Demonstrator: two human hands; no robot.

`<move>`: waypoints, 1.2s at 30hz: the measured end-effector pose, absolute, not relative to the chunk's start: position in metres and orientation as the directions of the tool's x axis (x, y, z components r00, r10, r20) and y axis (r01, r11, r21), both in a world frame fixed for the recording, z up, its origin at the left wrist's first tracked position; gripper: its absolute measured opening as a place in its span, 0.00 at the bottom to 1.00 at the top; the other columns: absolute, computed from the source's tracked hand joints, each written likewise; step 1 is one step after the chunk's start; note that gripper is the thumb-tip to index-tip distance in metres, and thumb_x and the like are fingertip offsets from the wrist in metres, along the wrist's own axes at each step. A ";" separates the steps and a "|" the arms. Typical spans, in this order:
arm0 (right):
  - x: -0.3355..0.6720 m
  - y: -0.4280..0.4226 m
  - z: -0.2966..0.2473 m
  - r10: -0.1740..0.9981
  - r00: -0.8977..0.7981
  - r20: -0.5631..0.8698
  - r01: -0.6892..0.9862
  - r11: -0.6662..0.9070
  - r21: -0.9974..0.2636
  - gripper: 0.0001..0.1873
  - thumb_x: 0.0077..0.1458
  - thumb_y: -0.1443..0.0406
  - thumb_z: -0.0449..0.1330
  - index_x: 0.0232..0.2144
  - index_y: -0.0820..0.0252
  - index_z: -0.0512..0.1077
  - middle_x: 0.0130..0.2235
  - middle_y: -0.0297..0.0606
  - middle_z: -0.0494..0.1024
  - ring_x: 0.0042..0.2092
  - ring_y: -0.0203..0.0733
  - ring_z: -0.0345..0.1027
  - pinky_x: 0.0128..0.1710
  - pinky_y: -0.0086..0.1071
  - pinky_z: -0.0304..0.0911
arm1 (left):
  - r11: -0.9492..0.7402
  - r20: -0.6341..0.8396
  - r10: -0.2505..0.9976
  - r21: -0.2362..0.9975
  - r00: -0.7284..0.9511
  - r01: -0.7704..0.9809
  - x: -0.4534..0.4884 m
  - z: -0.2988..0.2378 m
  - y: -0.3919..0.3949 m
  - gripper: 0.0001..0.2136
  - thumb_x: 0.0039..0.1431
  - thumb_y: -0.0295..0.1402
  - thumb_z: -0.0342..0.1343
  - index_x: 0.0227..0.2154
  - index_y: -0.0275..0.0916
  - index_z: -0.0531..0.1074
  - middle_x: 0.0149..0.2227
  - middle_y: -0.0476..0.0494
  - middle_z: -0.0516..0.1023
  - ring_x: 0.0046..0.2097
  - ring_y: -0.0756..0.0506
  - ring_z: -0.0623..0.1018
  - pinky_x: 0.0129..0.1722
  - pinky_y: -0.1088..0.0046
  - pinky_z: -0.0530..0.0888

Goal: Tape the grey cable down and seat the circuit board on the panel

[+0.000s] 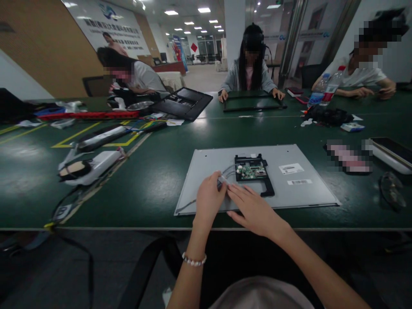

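Note:
A grey metal panel lies flat on the green table in front of me. A black frame with a green circuit board sits on its middle. Grey wires run from the board toward my hands. My left hand pinches a small white connector at the end of the wires. My right hand lies flat on the panel just beside it, fingers stretched out and touching the connector area. A bead bracelet is on my left wrist.
Three other people sit along the far side; one rests both hands on a dark panel. An open black casing, cables and white parts lie at left. Bottles, a phone and small items lie at right.

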State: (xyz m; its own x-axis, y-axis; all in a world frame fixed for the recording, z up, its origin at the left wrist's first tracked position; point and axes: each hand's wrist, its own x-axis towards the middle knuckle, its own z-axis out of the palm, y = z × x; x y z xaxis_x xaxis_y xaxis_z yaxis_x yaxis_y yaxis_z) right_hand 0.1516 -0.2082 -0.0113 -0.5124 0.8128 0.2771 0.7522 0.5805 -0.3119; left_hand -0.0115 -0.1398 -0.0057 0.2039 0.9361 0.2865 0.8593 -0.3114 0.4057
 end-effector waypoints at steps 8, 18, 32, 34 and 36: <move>0.150 -0.210 -0.011 0.818 -0.484 0.310 0.736 0.572 -0.362 0.26 0.65 0.62 0.52 0.62 0.69 0.64 0.64 0.52 0.64 0.66 0.49 0.57 0.66 0.47 0.53 | -0.335 0.324 0.923 0.415 0.206 0.846 -0.012 -0.007 -0.142 0.14 0.62 0.31 0.53 0.50 0.38 0.68 0.47 0.38 0.78 0.49 0.39 0.76 0.51 0.62 0.72; 0.246 -0.218 0.012 0.875 -0.350 0.334 0.770 0.472 -0.429 0.24 0.66 0.59 0.49 0.62 0.54 0.64 0.65 0.41 0.64 0.65 0.48 0.59 0.64 0.49 0.57 | -0.379 0.448 0.882 0.491 0.147 0.784 -0.011 -0.007 -0.143 0.07 0.58 0.28 0.55 0.39 0.40 0.72 0.49 0.39 0.76 0.52 0.40 0.75 0.56 0.61 0.70; 0.413 -0.200 -0.053 0.987 -0.118 0.109 0.981 0.132 -0.138 0.31 0.66 0.52 0.41 0.68 0.52 0.54 0.70 0.41 0.53 0.70 0.54 0.44 0.65 0.58 0.48 | -0.451 0.618 0.780 0.439 0.104 0.777 -0.011 -0.004 -0.154 0.06 0.62 0.29 0.51 0.37 0.40 0.73 0.51 0.39 0.74 0.62 0.39 0.66 0.61 0.54 0.64; 0.410 -0.200 -0.053 0.987 -0.125 0.097 0.986 0.134 -0.095 0.31 0.66 0.52 0.39 0.69 0.49 0.51 0.70 0.39 0.51 0.70 0.53 0.43 0.65 0.60 0.44 | -0.445 0.621 0.778 0.438 0.095 0.781 -0.010 -0.003 -0.155 0.06 0.63 0.29 0.51 0.37 0.40 0.73 0.51 0.39 0.74 0.62 0.39 0.66 0.62 0.54 0.64; 0.406 -0.197 -0.053 0.986 -0.142 0.087 0.987 0.148 -0.064 0.31 0.67 0.52 0.39 0.69 0.49 0.49 0.71 0.38 0.51 0.70 0.52 0.42 0.66 0.60 0.41 | -0.447 0.633 0.770 0.438 0.086 0.780 -0.010 -0.002 -0.156 0.06 0.63 0.28 0.50 0.37 0.40 0.73 0.51 0.39 0.74 0.63 0.39 0.66 0.62 0.54 0.63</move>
State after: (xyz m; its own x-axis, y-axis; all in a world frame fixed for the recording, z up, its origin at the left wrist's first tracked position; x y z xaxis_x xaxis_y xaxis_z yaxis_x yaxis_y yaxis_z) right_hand 0.4062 -0.1975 -0.0534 -0.1422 0.9860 0.0868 0.9869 0.1480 -0.0644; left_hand -0.0100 -0.1560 -0.0021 0.0863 0.7696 0.6327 0.7800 -0.4473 0.4377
